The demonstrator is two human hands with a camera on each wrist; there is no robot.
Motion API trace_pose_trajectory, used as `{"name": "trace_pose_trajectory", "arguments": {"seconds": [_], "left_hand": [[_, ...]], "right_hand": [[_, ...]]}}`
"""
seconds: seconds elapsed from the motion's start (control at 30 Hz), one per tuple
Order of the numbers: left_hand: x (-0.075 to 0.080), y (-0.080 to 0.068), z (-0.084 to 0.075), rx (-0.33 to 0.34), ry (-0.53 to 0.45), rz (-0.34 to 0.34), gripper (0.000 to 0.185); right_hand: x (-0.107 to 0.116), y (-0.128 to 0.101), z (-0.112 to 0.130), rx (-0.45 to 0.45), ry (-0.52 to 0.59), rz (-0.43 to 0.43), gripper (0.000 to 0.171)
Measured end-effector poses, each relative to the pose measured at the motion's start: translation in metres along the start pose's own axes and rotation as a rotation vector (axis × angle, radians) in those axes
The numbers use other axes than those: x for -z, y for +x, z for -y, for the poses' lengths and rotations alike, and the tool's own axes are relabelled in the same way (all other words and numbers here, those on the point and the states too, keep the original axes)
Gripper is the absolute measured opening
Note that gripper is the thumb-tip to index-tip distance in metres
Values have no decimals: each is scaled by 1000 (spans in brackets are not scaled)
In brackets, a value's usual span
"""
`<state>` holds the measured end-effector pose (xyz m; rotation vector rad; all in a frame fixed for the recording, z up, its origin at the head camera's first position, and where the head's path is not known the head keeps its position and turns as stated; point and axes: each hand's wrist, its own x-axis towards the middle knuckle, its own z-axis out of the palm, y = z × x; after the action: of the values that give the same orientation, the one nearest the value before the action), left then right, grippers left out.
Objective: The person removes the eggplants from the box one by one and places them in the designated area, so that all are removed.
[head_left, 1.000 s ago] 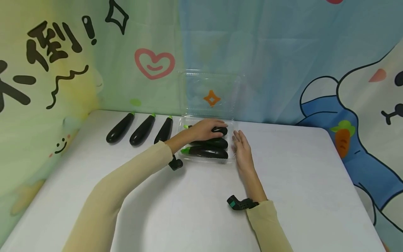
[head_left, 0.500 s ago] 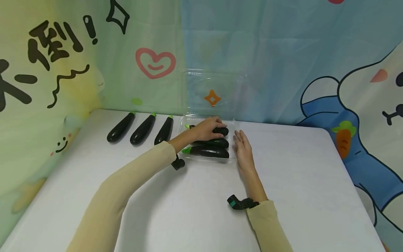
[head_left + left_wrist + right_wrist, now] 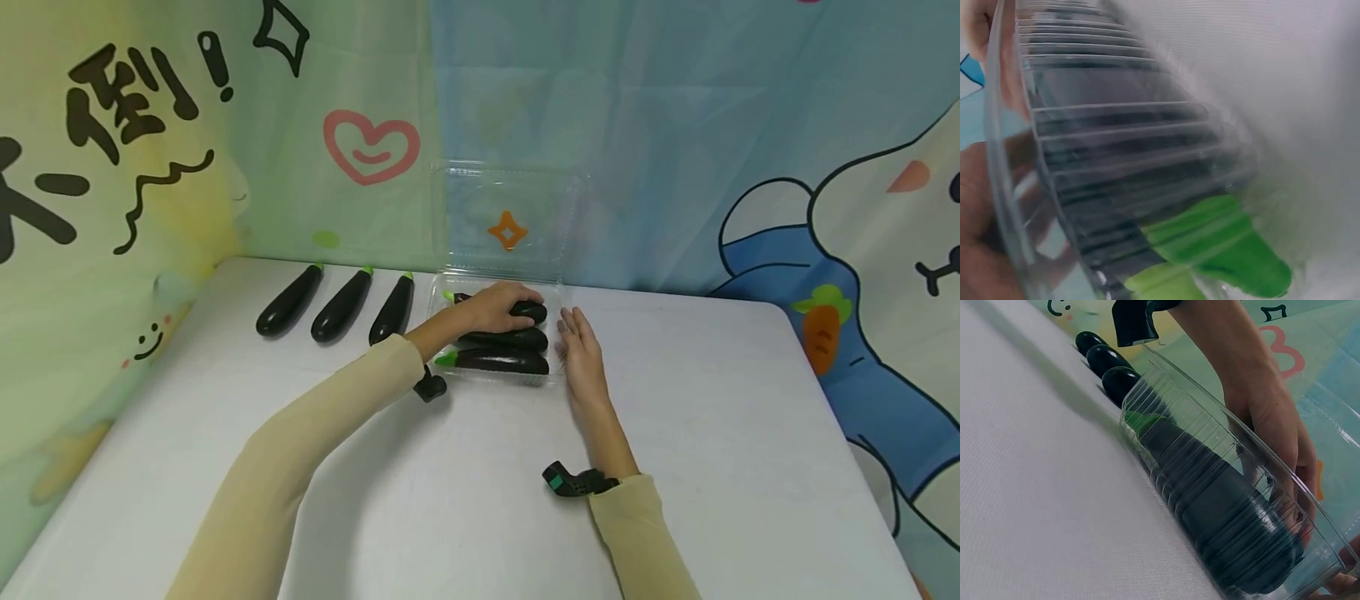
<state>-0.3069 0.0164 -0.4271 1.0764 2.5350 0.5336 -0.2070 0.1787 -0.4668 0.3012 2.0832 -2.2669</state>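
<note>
A clear plastic tray [image 3: 497,381] stands at the back middle of the white table, its hinged lid [image 3: 507,215] open and upright against the backdrop. Three dark eggplants with green stems lie side by side in it. My left hand [image 3: 491,307] reaches in and curls its fingers over the far eggplant [image 3: 531,312]. The middle eggplant [image 3: 519,339] and the front eggplant [image 3: 498,362] lie untouched. My right hand [image 3: 577,346] rests flat with straight fingers against the tray's right side. The right wrist view shows the ribbed tray wall [image 3: 1210,456], an eggplant [image 3: 1222,519] inside and the left hand [image 3: 1272,419] above.
Three more eggplants [image 3: 288,301] [image 3: 342,306] [image 3: 392,309] lie in a row on the table left of the tray. A cartoon-printed backdrop rises behind and to the left. White table surface [image 3: 465,500] stretches from the tray toward me.
</note>
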Motion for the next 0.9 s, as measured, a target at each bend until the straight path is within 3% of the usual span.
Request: {"name": "trace_pose_trajectory", "arguments": {"seconds": [0.2,0.5,0.9], "left_hand": [[-1,1,0,50,2,34,46],[-2,1,-1,19,-19,22,50],[-4,0,-6,49,21,-49,43]], "right_hand": [[1,1,-2,-6,20,4,57],[1,0,-3,-5,19,-8,57],[0,-1,0,-4,19,-2,56]]}}
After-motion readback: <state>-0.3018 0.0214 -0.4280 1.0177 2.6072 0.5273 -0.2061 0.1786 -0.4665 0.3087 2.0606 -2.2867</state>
